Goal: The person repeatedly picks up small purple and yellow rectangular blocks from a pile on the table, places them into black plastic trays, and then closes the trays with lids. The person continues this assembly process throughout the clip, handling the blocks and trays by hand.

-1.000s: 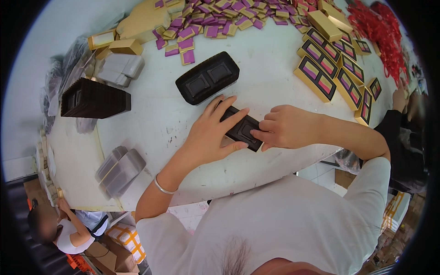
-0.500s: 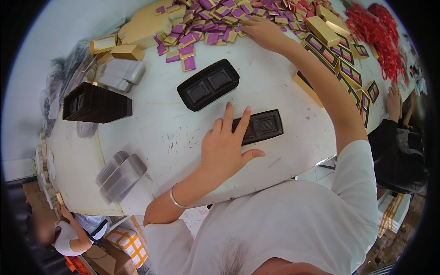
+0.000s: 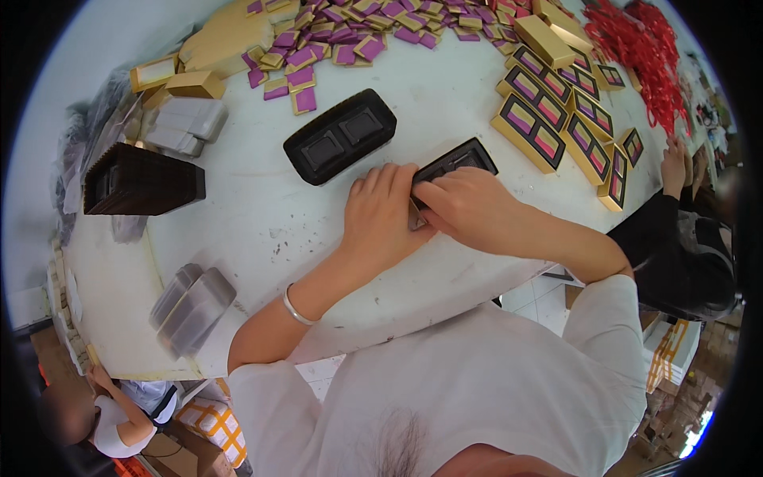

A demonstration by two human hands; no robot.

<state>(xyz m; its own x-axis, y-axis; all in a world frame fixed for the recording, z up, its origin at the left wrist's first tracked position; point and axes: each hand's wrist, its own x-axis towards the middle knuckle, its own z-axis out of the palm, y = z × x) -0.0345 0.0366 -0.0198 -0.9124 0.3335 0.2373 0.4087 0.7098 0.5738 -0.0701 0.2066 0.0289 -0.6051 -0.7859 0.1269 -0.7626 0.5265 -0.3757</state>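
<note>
A shallow black plastic tray (image 3: 463, 158) with compartments lies on the white table (image 3: 262, 230) in front of me. My left hand (image 3: 380, 221) rests palm down on its left end, fingers together, holding it in place. My right hand (image 3: 467, 208) is curled over the tray's near edge, its fingertips meeting the left hand's fingers. Whatever lies under the fingers is hidden. A silver bracelet (image 3: 296, 308) is on my left wrist.
A second black tray (image 3: 340, 135) lies just beyond. A stack of black trays (image 3: 141, 180) and clear lids (image 3: 191, 300) sit left. Purple-and-gold packets (image 3: 350, 36) are piled at the back, gold boxes (image 3: 548, 119) and red cords (image 3: 644, 40) right. Another person's hands (image 3: 677, 163) work at the far right.
My right hand has come back from the packet pile at the back and closed on the tray. The left hand has stayed on the tray, which has turned slightly.
</note>
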